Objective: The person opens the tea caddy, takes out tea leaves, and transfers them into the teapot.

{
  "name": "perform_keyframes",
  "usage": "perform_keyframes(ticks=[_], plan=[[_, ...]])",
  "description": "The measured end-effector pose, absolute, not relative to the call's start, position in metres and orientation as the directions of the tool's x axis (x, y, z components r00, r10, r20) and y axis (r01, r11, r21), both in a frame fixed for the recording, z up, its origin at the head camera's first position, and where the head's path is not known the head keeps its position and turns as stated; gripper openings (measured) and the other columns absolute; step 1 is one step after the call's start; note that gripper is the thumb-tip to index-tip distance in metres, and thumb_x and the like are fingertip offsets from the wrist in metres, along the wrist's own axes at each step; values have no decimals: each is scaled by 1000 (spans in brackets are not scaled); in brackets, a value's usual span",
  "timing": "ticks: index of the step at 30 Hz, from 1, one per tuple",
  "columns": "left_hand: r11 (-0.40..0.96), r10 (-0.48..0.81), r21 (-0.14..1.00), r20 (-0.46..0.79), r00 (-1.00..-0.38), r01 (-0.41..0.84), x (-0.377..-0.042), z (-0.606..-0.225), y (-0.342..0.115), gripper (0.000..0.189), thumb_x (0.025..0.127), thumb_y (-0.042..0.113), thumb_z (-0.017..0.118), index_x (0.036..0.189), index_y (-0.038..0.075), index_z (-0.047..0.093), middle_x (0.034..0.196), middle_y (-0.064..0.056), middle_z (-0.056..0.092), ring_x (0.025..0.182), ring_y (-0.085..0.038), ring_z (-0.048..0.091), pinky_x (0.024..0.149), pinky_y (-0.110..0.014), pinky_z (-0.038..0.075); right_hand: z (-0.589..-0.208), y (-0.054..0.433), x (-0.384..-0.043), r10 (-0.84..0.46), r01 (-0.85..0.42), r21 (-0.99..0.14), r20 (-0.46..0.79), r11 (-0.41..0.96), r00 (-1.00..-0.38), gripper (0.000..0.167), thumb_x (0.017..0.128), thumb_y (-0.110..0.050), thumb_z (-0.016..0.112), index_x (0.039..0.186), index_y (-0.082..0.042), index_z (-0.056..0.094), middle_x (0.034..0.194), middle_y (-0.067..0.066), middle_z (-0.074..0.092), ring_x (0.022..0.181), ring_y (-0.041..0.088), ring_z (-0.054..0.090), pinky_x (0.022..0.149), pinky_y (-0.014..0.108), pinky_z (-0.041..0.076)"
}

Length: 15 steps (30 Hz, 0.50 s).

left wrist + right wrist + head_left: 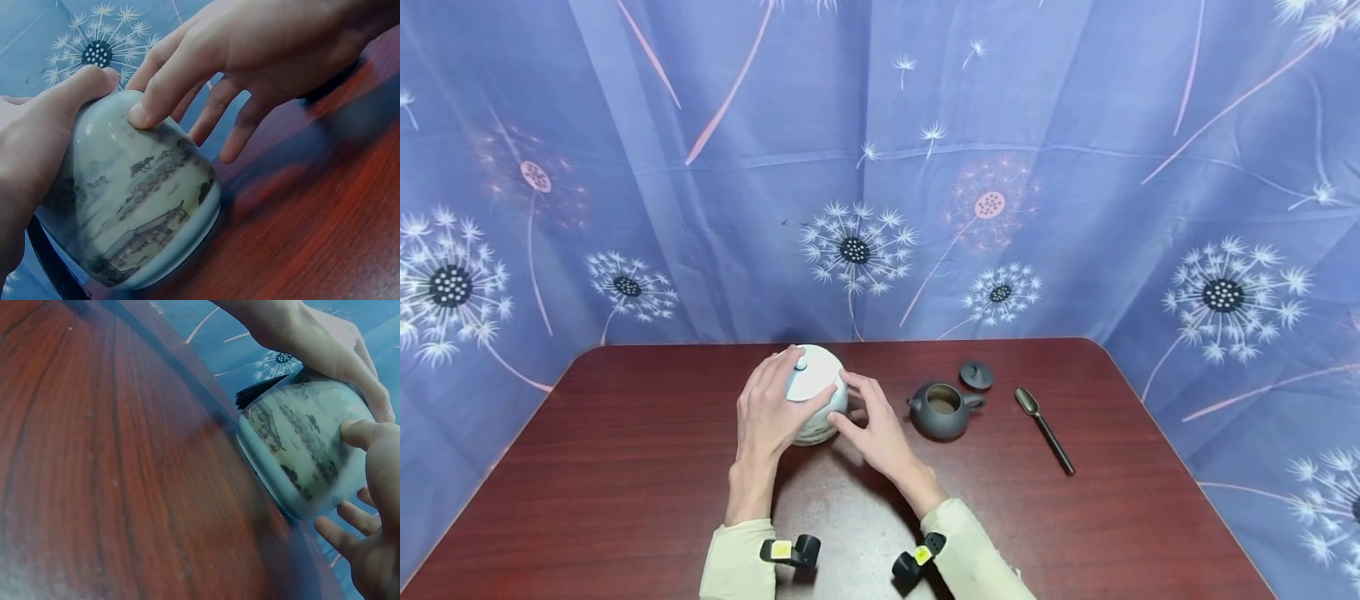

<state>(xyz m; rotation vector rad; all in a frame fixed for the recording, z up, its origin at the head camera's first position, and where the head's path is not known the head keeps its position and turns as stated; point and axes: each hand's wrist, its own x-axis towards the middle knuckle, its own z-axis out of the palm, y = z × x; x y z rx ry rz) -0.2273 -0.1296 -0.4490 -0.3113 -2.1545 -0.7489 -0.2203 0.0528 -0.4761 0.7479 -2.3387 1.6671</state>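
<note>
A pale ceramic jar (816,431) with a small-knobbed lid (815,375) stands at the table's middle left. A landscape with a house and trees is painted on its side (147,206). My left hand (770,404) grips it from the left, fingers over the lid's far edge and thumb across the front. From the right, my right hand (877,425) holds the upper side between thumb and forefinger. In the right wrist view the right thumb (362,432) presses on the jar's shoulder, while the lower fingers (350,528) spread away from the wall.
A dark teapot (942,412) without its lid stands right of the jar, its round lid (976,375) lying behind it. Further right lies a dark-handled scoop (1045,431). Behind the jar shows a black ribbed object (259,394). A blue dandelion curtain (880,250) borders the wooden table (625,467).
</note>
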Motion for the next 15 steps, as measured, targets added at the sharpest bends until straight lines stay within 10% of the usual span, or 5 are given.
perform_keyframes(ticks=[15], plan=[[799, -25, 373, 805, -593, 472, -229, -449, -128, 67, 66, 45, 87, 119, 10, 69, 117, -13, 71, 108, -35, 65, 86, -51, 55, -476, 53, -220, -295, -479, -843, 406, 244, -865, 60, 93, -21, 71, 147, -18, 44, 143, 8, 48, 128, 27, 57, 89, 49, 56]])
